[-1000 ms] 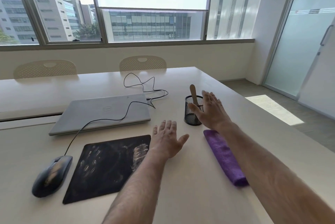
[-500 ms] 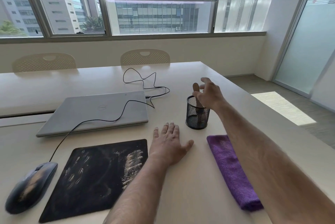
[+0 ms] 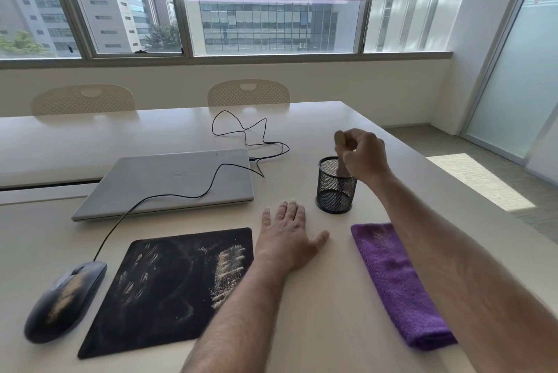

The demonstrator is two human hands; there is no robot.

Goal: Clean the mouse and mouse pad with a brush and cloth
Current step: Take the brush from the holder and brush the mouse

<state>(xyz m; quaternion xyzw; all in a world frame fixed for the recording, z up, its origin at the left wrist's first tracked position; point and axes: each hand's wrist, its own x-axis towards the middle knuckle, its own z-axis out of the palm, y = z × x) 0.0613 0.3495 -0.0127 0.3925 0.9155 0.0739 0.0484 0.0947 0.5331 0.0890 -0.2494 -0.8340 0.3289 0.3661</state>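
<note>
Head view: right hand (image 3: pixel 363 155) pinching the wooden brush (image 3: pixel 339 138) handle above the mesh cup (image 3: pixel 335 188); left hand (image 3: pixel 287 236) flat, fingers straight, beside the dusty mouse pad (image 3: pixel 169 291). Mouse (image 3: pixel 65 301) just left of pad, purple cloth (image 3: pixel 395 279) to the right. Fetching the brush, seemingly; next, lifting it clear toward the pad.
</note>
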